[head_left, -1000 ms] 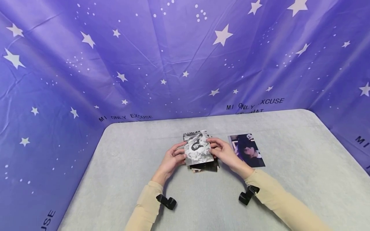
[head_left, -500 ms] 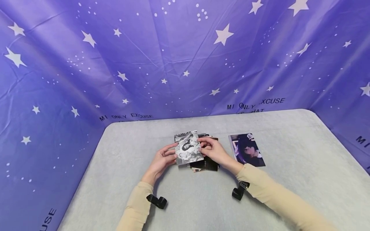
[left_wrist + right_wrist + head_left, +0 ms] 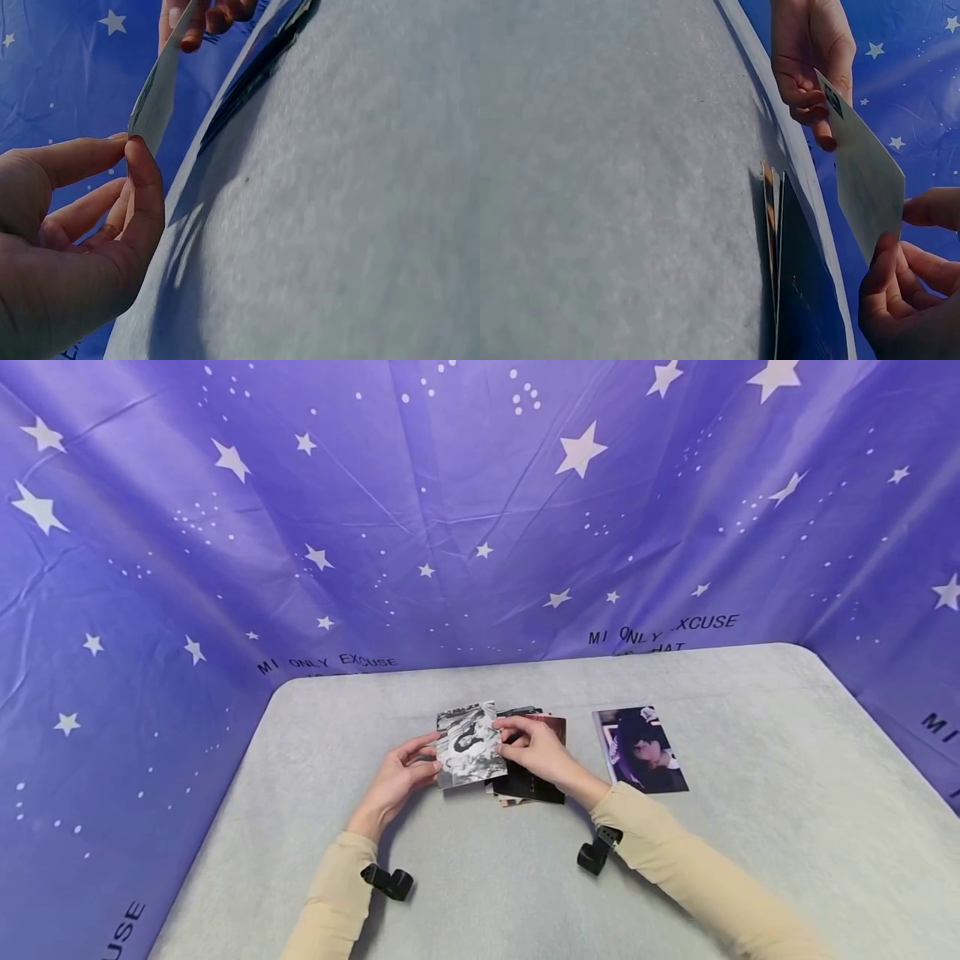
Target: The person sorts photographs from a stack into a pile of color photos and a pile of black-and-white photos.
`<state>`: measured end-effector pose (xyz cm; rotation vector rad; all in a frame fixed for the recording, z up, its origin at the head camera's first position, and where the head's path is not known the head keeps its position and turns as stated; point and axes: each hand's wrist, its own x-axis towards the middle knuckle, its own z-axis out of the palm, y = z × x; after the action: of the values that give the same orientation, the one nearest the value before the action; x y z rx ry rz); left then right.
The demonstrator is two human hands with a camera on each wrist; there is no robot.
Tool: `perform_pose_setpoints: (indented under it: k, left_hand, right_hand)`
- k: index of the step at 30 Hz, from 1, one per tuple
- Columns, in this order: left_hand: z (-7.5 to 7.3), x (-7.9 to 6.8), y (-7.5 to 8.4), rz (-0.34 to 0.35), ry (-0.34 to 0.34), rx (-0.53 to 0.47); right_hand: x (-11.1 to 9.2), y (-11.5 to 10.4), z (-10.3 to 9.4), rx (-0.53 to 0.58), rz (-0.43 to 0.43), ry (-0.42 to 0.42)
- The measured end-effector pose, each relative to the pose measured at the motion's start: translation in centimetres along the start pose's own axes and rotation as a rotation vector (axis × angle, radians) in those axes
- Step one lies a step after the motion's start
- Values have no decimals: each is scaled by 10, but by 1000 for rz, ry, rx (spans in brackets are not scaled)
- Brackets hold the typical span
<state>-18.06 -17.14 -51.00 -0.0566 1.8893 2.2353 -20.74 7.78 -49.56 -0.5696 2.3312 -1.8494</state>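
Observation:
A black-and-white photo card is held up between both hands. My left hand pinches its left edge, thumb and fingertips on opposite faces in the left wrist view. At the opposite edge, my right hand pinches the card too. In the right wrist view the card's pale back shows, with a small dark picture near one corner. Beneath and to the right lies a loose pile of photo cards, a dark one on top. The right hand hangs over this pile and covers part of it.
A purple-toned photo card lies flat on the grey table, right of the pile. Behind the table's far edge hangs a purple star-patterned curtain. A black wrist camera is strapped over the left sleeve, another over the right.
Both hands have carried the black-and-white card leftward from over the pile, so more of the dark top card shows. The purple-toned card has stayed in place.

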Motion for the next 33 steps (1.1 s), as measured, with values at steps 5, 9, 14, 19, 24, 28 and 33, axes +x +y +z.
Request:
perform_pose_setpoints:
  k: [5, 9, 14, 19, 24, 28, 33]
  left_hand:
    - [-11, -1, 0, 0, -15, 46]
    - [-22, -3, 2, 0, -24, 92]
    - [-40, -8, 3, -6, -27, 149]
    - [-58, -13, 6, -19, -19, 199]
    - [-76, -17, 9, -22, -27, 249]
    - [-87, -20, 13, -15, -43, 321]
    - [-94, -21, 18, -13, -49, 424]
  right_hand:
    - [4, 1, 7, -44, 0, -27]
    - [9, 1, 18, -60, 51, -36]
    - [13, 0, 36, -82, 42, -45]
    - [19, -3, 56, -130, 32, -46]
    - [25, -5, 73, -169, 24, -52]
    - [28, -3, 84, -193, 24, -80]
    - [29, 0, 95, -199, 30, -102]
